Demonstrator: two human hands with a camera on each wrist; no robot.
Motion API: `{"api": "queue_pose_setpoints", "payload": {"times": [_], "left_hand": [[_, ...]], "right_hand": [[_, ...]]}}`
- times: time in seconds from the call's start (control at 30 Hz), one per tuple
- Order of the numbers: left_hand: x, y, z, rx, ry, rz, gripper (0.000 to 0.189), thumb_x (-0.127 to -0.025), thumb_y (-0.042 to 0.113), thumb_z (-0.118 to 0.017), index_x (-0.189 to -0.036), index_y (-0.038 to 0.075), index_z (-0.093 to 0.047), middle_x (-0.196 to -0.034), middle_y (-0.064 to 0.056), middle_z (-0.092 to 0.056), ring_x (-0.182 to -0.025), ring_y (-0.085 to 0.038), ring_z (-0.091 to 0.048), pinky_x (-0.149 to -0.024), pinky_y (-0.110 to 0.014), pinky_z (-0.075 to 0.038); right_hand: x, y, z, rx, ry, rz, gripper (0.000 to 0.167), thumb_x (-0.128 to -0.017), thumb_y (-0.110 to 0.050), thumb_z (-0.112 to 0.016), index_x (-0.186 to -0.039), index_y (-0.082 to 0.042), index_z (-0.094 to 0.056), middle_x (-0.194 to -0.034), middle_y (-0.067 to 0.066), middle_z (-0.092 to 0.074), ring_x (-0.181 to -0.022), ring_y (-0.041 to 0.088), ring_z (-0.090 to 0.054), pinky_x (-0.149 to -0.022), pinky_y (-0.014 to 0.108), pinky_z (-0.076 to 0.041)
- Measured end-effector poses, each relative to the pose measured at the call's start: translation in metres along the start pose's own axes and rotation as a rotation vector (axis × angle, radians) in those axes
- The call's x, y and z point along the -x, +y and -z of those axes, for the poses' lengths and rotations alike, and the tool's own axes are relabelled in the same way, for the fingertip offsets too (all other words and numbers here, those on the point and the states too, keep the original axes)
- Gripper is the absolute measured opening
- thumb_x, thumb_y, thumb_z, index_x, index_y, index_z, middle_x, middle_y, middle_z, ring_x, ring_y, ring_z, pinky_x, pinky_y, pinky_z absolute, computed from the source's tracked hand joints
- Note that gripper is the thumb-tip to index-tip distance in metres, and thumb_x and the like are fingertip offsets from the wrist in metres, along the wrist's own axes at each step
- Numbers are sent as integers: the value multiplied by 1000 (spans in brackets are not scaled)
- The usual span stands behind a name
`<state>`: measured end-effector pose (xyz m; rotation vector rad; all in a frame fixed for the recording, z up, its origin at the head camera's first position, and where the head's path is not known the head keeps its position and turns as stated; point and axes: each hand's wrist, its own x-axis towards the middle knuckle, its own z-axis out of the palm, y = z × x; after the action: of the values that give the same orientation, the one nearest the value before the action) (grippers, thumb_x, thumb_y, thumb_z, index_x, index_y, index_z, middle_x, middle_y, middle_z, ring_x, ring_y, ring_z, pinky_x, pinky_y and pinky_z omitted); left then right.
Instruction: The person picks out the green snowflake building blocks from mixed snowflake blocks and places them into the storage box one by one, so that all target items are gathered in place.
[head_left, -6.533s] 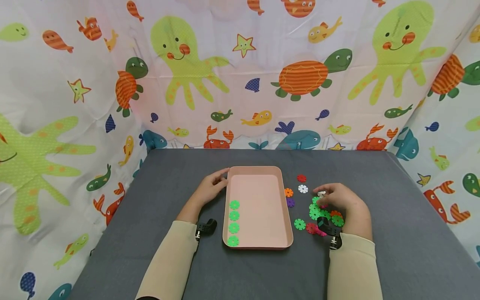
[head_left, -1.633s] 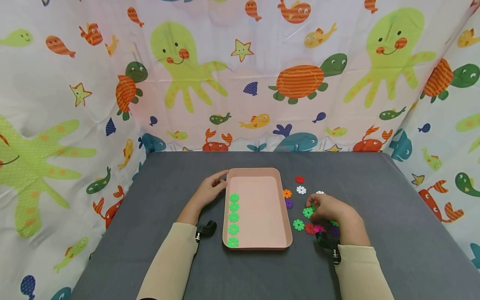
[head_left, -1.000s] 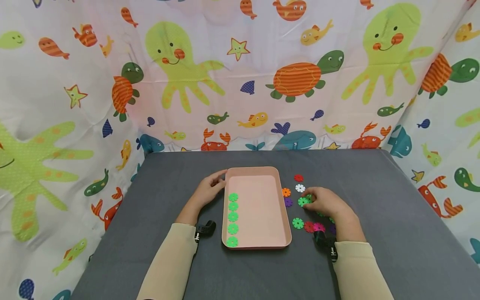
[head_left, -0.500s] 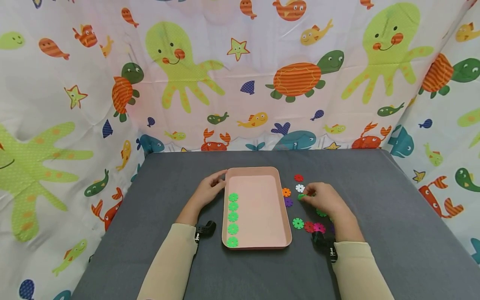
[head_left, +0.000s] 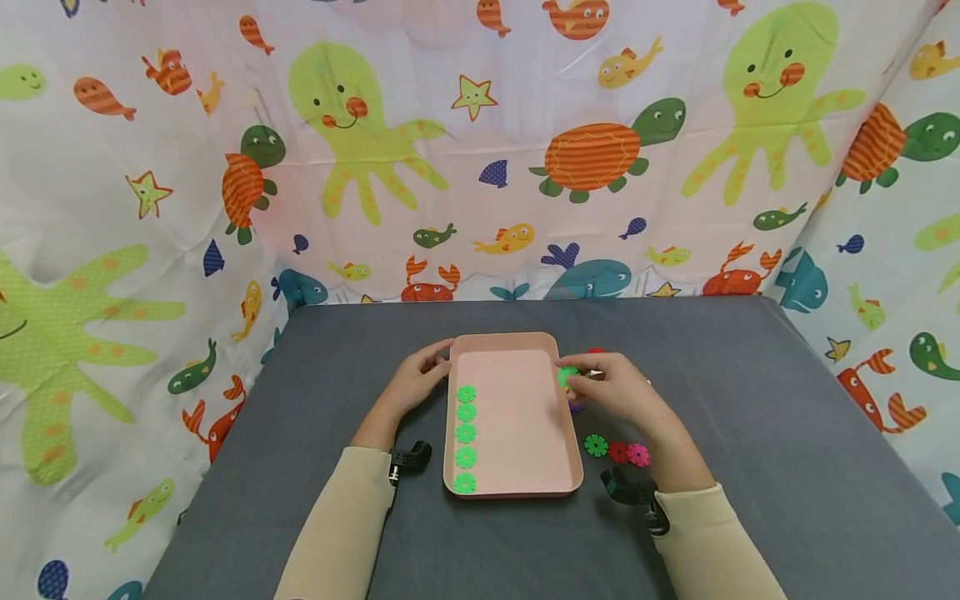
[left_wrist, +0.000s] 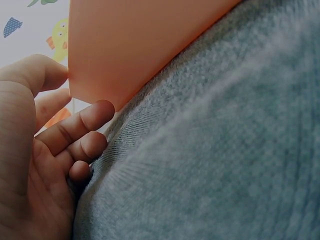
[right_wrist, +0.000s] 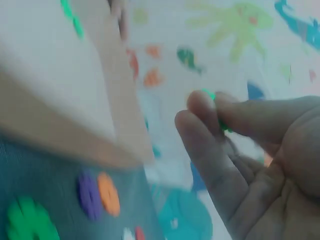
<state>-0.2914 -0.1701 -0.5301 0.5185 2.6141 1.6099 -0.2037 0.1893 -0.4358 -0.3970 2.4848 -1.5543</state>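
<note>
My right hand pinches a green interlocking disc between thumb and fingertips, over the right rim of the pink tray. Only thin green edges of that disc show between the fingers in the right wrist view. Along the tray's left side runs a column of several green discs. My left hand touches the tray's upper left corner, its fingers loosely bent against the outer wall. Beneath my right hand, a purple disc and an orange disc lie by the tray.
Right of the tray, a green disc, a red disc and a pink disc lie in a row on the grey cloth. Another red disc peeks out behind my right hand. A sea-animal curtain encloses the table.
A fifth green disc has joined the column since the oldest frame. My right hand picked another green disc from the pile and moved left to the tray's rim. My left hand stays put.
</note>
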Motion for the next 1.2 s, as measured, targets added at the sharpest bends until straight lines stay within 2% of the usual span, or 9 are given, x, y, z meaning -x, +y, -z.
{"api": "queue_pose_setpoints", "payload": {"times": [0.1,0.2,0.3,0.47,0.6,0.7,0.83,0.97,1.2], "left_hand": [[1,1,0,-4,-2,1,47,-105,20,-62,-151,16,-55,-94,-6,-65,-75,-21,-57,-72,-37,-46],[1,1,0,-5,-4,-1,47,-105,21,-62,-151,15,-54,-94,-6,-66,-75,-19,-57,-72,-36,-46],[0,1,1,-4,-4,-1,47,-105,21,-62,-151,16,-54,-94,-6,-66,-75,-19,-57,-72,-35,-46],[0,1,1,3,-1,-10,47,-104,20,-63,-150,15,-55,-94,-7,-65,-75,-20,-56,-72,-37,-45],[-1,0,0,-6,2,-6,47,-104,21,-63,-150,15,-55,-94,-6,-66,-74,-19,-57,-72,-36,-46],[-1,0,0,-15,3,-1,47,-105,21,-62,-150,15,-55,-93,-5,-65,-74,-18,-57,-72,-35,-46],[-1,0,0,-22,7,-1,46,-105,20,-62,-150,16,-55,-92,-5,-65,-75,-20,-57,-72,-36,-46],[-1,0,0,-20,8,0,46,-105,20,-62,-150,17,-56,-92,-5,-64,-75,-21,-57,-72,-36,-46],[-1,-1,0,-21,3,1,46,-105,22,-62,-150,17,-55,-93,-4,-65,-75,-19,-57,-72,-35,-47]], "right_hand": [[0,-11,-16,-44,-71,6,39,-97,-2,-69,-136,0,-65,-118,19,-64,-95,30,-72,-84,43,-58],[1,-18,-32,-20,-153,21,42,-93,-5,-75,-135,-6,-68,-120,14,-65,-100,28,-71,-84,39,-57],[0,-22,-49,28,-221,37,41,-92,-9,-78,-132,-8,-71,-112,7,-68,-95,20,-69,-80,35,-56],[-2,-23,-76,128,-318,93,33,-90,-5,-79,-121,-1,-74,-87,0,-68,-73,14,-64,-67,29,-54],[-1,-20,-93,244,-382,146,23,-85,-11,-85,-107,-7,-78,-71,-4,-61,-63,9,-55,-60,26,-46],[0,-17,-103,309,-426,159,20,-82,-15,-88,-99,-12,-79,-66,-7,-56,-62,7,-50,-60,25,-41],[1,-13,-111,344,-462,137,20,-82,-14,-88,-99,-15,-79,-66,-8,-57,-62,6,-50,-60,25,-42],[1,-12,-112,334,-479,129,22,-82,-10,-87,-103,-13,-79,-69,-7,-61,-64,6,-54,-64,26,-47],[1,-19,-93,318,-436,137,21,-89,-12,-80,-110,-8,-77,-78,-6,-64,-72,12,-58,-67,29,-49]]}}
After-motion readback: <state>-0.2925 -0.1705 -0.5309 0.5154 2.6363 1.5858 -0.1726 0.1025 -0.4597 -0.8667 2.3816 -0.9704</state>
